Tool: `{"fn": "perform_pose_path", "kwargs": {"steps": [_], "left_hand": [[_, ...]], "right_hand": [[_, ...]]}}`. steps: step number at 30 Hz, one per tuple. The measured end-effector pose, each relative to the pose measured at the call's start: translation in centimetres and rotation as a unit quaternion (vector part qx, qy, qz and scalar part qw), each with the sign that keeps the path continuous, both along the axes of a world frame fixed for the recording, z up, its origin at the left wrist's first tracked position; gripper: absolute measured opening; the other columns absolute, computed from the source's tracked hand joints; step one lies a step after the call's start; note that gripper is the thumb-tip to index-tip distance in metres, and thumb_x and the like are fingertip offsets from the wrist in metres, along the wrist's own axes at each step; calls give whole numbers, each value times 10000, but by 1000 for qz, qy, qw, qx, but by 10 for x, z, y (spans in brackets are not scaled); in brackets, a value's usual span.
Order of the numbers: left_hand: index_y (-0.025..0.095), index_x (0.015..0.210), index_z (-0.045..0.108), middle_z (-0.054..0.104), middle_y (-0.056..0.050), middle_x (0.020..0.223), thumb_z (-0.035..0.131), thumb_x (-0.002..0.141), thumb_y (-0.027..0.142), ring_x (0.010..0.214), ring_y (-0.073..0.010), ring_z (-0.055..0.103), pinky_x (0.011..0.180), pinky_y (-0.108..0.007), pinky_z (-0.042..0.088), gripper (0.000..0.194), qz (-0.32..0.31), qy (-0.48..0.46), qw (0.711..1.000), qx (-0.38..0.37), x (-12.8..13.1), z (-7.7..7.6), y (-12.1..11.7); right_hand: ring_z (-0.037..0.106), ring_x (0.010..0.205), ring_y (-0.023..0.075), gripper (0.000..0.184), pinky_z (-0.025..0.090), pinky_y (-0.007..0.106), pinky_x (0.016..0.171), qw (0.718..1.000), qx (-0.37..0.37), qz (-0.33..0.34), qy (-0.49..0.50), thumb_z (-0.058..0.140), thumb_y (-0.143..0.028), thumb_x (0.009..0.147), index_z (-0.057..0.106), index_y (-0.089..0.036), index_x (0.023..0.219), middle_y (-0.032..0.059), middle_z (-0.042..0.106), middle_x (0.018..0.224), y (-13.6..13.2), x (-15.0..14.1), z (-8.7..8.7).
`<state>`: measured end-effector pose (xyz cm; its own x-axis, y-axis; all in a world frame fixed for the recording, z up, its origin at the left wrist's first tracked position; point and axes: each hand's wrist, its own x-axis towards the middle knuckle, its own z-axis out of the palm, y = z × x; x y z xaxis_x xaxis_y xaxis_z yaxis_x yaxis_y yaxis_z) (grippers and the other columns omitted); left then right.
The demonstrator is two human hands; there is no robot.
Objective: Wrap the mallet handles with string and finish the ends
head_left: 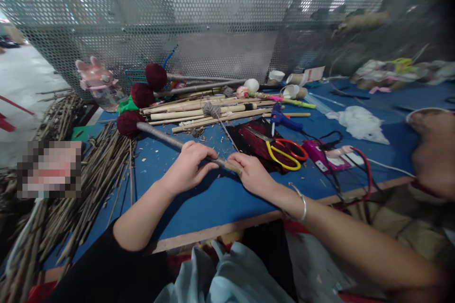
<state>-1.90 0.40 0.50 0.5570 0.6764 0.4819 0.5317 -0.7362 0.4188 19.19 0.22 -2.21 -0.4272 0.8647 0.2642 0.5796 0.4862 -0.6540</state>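
Note:
A stick wrapped in grey yarn (159,134) lies slantwise before me, a dark red ball (128,123) on its far left end. Around its shaft, close to the near end, my left hand (192,166) is closed. The fingers of my right hand (253,174) pinch the bare brown tip (232,167). From a small grey yarn ball (211,110) a strand runs toward my right hand. Just right of that hand, scissors (284,154) with yellow and red handles rest on dark red cloth (258,144). The undersides of my fingers are hidden.
Behind my hands lie several pale sticks (195,112) and two more ball-topped sticks (156,76). A blue glue gun (284,119) and a purple box (325,155) are to the right. Thin twigs (95,180) pile up at left. Another person's hand (435,154) is at far right.

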Motion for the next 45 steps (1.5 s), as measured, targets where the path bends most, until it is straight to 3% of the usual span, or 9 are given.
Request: {"fn": "perform_pose_path", "kwargs": {"steps": [6,11,15,18,26,30,33,40,45], "left_hand": [[192,916,587,690,-24,897,580,841,301,839,-165,602,853,-342,368,132,42,-34,998,41,6,-5,7],[199,874,602,703,-14,905,586,833,296,846,-159,615,928,-363,336,106,51,-42,997,40,7,-10,11],[198,882,604,705,-13,916,579,838,306,855,-152,622,953,-367,310,119,36,-39,998,36,6,-11,12],[198,888,604,704,-14,915,583,836,319,849,-149,621,928,-357,322,133,24,-31,999,25,5,-9,11],[197,869,605,709,-17,920,589,833,324,849,-157,617,887,-351,339,133,22,-36,999,16,4,-5,7],[195,862,608,713,-14,920,621,812,308,845,-156,620,862,-343,344,124,30,-59,997,42,3,-7,10],[193,869,607,713,-13,918,625,809,286,838,-152,627,862,-344,340,112,38,-74,995,53,2,-7,13],[199,866,609,712,-17,923,613,816,317,859,-156,638,870,-350,334,128,58,-95,992,65,6,-9,16],[198,869,608,709,-19,929,612,817,301,859,-156,630,874,-352,327,115,46,-68,995,53,7,-12,15]], "right_hand": [[569,630,171,259,381,278,602,959,212,-6,-190,397,-153,895,656,-164,886,65,654,697,-51,-9,-4],[588,620,145,298,374,257,582,958,220,52,-177,401,-253,932,657,-188,793,36,652,666,-55,-17,34],[630,728,140,258,422,235,675,978,180,28,-105,437,-268,921,680,-195,876,38,704,815,-29,-10,63],[644,786,160,239,444,247,722,987,154,-10,-51,473,-272,898,699,-198,876,41,714,875,-8,-2,69],[544,560,123,207,401,226,544,993,29,-89,69,606,-329,776,725,-160,795,16,675,668,27,1,48],[380,429,74,196,282,211,434,991,-60,-104,61,642,-322,720,714,-140,714,-26,555,493,35,-2,35],[418,434,90,173,301,219,444,989,-91,-115,27,628,-291,734,717,-145,707,-22,561,494,22,-1,28],[620,680,149,252,391,241,607,974,176,-69,-128,476,-205,879,716,-196,957,45,695,756,-39,0,23],[585,643,128,256,332,237,560,951,224,8,-214,459,-221,896,711,-208,855,24,658,687,-36,-5,47]]}}
